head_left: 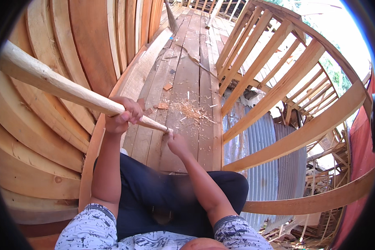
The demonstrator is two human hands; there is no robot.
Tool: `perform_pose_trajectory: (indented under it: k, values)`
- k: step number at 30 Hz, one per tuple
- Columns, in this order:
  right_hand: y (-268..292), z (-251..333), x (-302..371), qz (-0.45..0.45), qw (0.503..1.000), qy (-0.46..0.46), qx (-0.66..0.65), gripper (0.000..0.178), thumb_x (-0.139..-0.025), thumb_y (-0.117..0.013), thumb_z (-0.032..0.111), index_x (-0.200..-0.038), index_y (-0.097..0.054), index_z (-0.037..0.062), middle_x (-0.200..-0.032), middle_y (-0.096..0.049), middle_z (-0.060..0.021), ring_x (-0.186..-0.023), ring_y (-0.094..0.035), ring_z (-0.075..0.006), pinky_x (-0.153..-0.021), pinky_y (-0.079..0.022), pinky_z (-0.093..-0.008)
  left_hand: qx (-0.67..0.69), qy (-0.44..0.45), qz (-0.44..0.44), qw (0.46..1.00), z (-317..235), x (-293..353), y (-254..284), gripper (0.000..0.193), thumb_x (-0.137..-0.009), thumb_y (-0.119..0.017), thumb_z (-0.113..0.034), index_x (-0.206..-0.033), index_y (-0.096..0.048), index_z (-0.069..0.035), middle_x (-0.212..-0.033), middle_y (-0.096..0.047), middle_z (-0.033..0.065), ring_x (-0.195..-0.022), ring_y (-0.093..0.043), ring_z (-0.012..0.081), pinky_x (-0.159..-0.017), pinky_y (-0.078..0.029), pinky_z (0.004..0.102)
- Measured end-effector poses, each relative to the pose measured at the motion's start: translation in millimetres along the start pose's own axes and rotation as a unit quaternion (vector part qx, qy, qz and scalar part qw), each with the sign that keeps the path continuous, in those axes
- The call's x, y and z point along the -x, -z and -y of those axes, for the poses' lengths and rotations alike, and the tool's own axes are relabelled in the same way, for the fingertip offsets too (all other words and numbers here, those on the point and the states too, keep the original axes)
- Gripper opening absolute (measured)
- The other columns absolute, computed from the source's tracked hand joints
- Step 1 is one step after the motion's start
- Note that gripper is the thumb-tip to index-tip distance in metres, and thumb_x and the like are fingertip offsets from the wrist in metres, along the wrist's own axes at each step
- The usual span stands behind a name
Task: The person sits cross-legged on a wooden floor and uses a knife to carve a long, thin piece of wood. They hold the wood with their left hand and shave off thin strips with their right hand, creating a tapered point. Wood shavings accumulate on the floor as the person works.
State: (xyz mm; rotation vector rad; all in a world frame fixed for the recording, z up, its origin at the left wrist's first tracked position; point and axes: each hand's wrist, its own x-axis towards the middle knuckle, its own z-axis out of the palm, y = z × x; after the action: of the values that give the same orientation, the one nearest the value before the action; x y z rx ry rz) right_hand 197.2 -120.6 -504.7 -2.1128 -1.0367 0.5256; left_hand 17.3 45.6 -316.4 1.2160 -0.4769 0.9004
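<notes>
Two hands work one long pale wooden pole (58, 85), which slants from the upper left down to the middle, above the person's lap. The left hand (123, 114) is clamped around its shaft; the right hand (177, 143) is closed at its narrow lower tip. Beyond lie plank flooring (187, 75) strewn with wood shavings (189, 109), and one broom (171, 18).

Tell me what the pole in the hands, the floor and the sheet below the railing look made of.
Pole: pale bare wood, freshly shaved, grain showing. Floor: rough unpainted planks, strewn with shavings. Sheet: likely corrugated metal, grey, ribbed and dully shiny.
</notes>
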Motion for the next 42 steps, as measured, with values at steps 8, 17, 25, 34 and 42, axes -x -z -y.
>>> perform_pose_trajectory:
  k: [8, 17, 25, 34, 42]
  values:
    - [14, 27, -3, -0.011, 0.997, 0.079, -0.001, 0.049, -0.104, -0.041, 0.035, -0.095, -0.065, -0.0065, -0.085, -0.065, -0.03, -0.083, -0.064, -0.0468, -0.074, -0.048, -0.0515, -0.039, -0.001, -0.015, 0.999, -2, 1, -13, 0.026, -0.081, -0.067, -0.019, -0.07, -0.048, -0.006, -0.06, -0.049, 0.0064, -0.054, -0.047, 0.016, -0.059, -0.044, 0.0316]
    - [18, 18, -20, 0.003, 0.999, -0.024, 0.042, 0.048, -0.102, -0.044, 0.034, -0.094, -0.068, -0.0066, -0.09, -0.065, -0.0331, -0.089, -0.065, -0.0481, -0.081, -0.048, -0.0552, -0.012, -0.002, -0.003, 1.0, 0, -5, -13, 0.023, -0.078, -0.066, -0.015, -0.066, -0.049, -0.004, -0.056, -0.051, 0.0082, -0.049, -0.048, 0.0175, -0.056, -0.046, 0.0339]
    - [19, 53, -4, 0.009, 0.999, 0.024, 0.043, 0.047, -0.102, -0.044, 0.034, -0.091, -0.068, -0.0055, -0.088, -0.066, -0.0322, -0.088, -0.063, -0.0495, -0.08, -0.048, -0.0553, -0.027, -0.01, -0.021, 0.999, -4, -4, -8, 0.02, -0.082, -0.065, -0.016, -0.07, -0.051, -0.007, -0.059, -0.051, 0.0044, -0.051, -0.049, 0.0168, -0.057, -0.046, 0.0342]
    - [11, 40, -21, 0.022, 0.998, 0.043, 0.034, 0.052, -0.102, -0.041, 0.036, -0.098, -0.068, -0.0078, -0.093, -0.065, -0.0335, -0.092, -0.063, -0.0505, -0.085, -0.049, -0.053, -0.03, -0.009, 0.039, 0.999, -7, -8, -3, 0.027, -0.08, -0.072, -0.019, -0.066, -0.053, -0.005, -0.057, -0.054, 0.0076, -0.049, -0.052, 0.0173, -0.055, -0.049, 0.0336]
    - [24, 34, -14, 0.058, 0.997, -0.017, 0.039, 0.056, -0.102, -0.039, 0.04, -0.102, -0.065, -0.0099, -0.099, -0.064, -0.0347, -0.099, -0.063, -0.0489, -0.089, -0.047, -0.0521, 0.009, 0.0, 0.014, 1.0, 4, -13, -5, 0.027, -0.079, -0.07, -0.017, -0.065, -0.051, -0.004, -0.056, -0.05, 0.0087, -0.05, -0.049, 0.0176, -0.052, -0.043, 0.0317]
